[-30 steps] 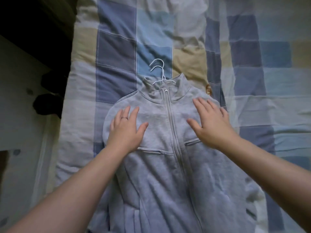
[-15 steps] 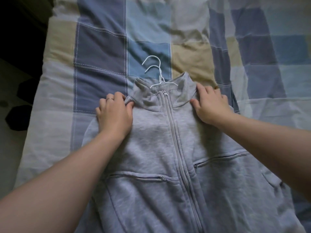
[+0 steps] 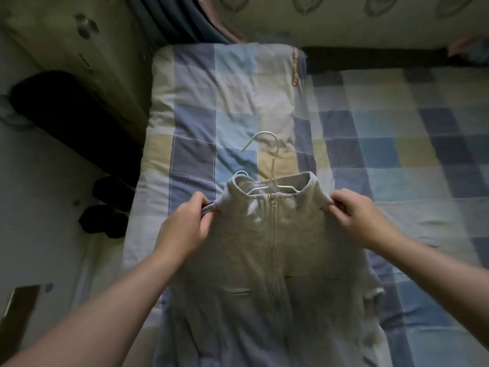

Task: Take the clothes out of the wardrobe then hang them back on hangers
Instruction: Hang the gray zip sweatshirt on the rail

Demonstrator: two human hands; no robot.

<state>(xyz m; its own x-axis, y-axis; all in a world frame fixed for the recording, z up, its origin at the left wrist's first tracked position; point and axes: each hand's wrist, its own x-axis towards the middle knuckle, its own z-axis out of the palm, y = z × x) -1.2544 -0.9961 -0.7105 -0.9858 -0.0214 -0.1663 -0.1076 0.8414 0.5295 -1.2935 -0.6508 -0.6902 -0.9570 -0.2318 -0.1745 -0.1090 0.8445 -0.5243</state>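
Observation:
A grey zip-up jacket (image 3: 272, 255) hangs in front of me, raised off the checked bed cover (image 3: 232, 91). A white hanger (image 3: 272, 165) sits inside its collar, hook pointing up and away. A second hook peeks out at the collar's left side. My left hand (image 3: 185, 223) grips the jacket's left shoulder, fingers curled round the fabric and the hanger end. My right hand (image 3: 354, 215) pinches the right shoulder in the same way. The jacket's lower part trails down toward me, zip closed.
The bed with its blue, beige and white checked cover fills the middle and right. Dark slippers (image 3: 105, 207) lie on the floor at the left, beside a dark gap under furniture (image 3: 66, 112). A patterned wall (image 3: 370, 19) runs behind the bed.
My hands went from lying flat on the jacket's chest to gripping its shoulders, and the jacket with its hanger has come up off the bed. The view has pulled back.

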